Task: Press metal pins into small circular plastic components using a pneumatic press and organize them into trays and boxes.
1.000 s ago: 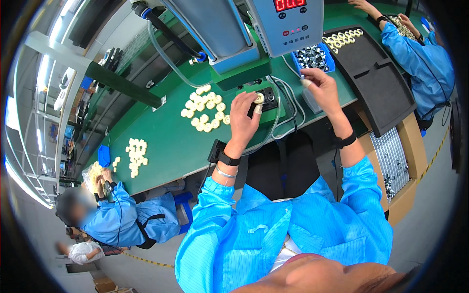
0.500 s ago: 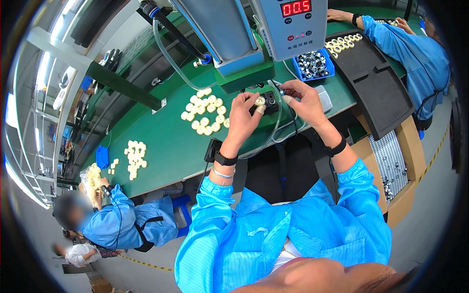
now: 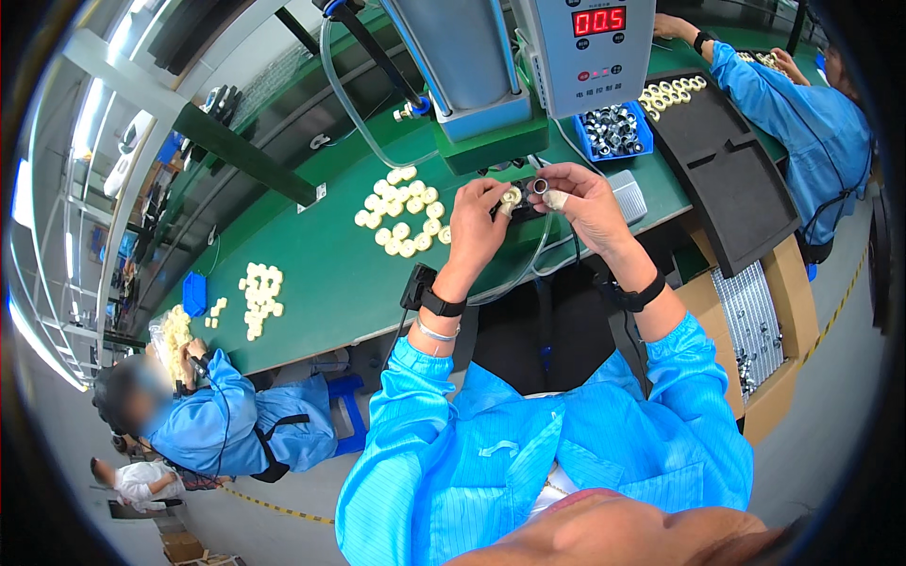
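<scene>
My left hand pinches a cream round plastic part between thumb and fingers. Close beside it, my right hand grips a small metal ring at its fingertips. The ring and the cream part are apart by a short gap. Both hands are over a black fixture, partly hidden by them, beneath the green press head. Pale coverings wrap some of my fingertips.
Many cream parts lie left of my hands on the green table. A blue bin of metal rings and a black tray are at right. The control box hangs above. Co-workers sit at both sides.
My right hand has brought the metal ring left, near the cream part, and the ring now shows clearly. My left hand keeps its pinch. The whole view has shifted slightly.
</scene>
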A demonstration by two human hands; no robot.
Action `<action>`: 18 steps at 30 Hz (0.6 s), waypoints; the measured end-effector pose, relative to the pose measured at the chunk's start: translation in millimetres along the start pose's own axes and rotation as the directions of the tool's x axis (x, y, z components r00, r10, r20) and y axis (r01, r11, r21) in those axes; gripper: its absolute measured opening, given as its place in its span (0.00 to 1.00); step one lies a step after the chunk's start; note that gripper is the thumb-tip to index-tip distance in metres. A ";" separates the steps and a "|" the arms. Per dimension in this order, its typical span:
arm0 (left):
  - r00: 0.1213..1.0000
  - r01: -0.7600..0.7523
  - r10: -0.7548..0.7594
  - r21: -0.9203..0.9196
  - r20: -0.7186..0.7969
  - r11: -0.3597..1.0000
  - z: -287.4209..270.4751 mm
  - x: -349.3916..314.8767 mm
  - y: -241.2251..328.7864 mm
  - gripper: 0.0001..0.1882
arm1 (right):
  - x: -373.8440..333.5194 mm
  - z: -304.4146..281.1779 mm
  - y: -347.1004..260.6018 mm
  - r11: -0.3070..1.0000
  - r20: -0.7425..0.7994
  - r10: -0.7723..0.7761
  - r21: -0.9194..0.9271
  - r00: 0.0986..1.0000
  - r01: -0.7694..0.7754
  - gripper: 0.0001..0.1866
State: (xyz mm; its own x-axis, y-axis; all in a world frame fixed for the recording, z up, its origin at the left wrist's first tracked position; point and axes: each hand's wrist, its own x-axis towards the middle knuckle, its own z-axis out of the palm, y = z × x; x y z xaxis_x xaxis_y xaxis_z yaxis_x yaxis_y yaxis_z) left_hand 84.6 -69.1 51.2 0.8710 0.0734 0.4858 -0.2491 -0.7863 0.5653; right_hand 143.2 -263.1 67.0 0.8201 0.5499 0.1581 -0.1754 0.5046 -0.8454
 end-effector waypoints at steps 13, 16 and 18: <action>0.995 0.018 0.002 0.204 -0.098 0.979 -37.3 -36.1 1.2 0.24 | 9.1 12.5 -1.0 0.998 -0.067 0.056 0.041 0.996 -0.054 0.14; 0.988 0.034 0.010 0.280 -0.154 0.959 -50.3 -62.6 -14.8 0.23 | 26.3 22.9 6.3 0.966 -0.014 0.029 -0.257 0.999 -0.032 0.15; 0.980 0.090 -0.021 0.344 -0.198 0.935 -58.2 -80.4 -21.5 0.22 | 36.7 27.4 9.7 0.941 -0.009 0.013 -0.338 1.000 -0.016 0.16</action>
State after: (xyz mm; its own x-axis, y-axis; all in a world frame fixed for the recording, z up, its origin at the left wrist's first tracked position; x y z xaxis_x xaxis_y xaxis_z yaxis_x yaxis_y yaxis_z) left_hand -4.7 -22.4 38.8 0.7752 0.2100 0.5958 -0.0090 -0.9394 0.3428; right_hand 156.6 -219.8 78.6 0.8223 0.5509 0.1424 0.0061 0.2417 -0.9703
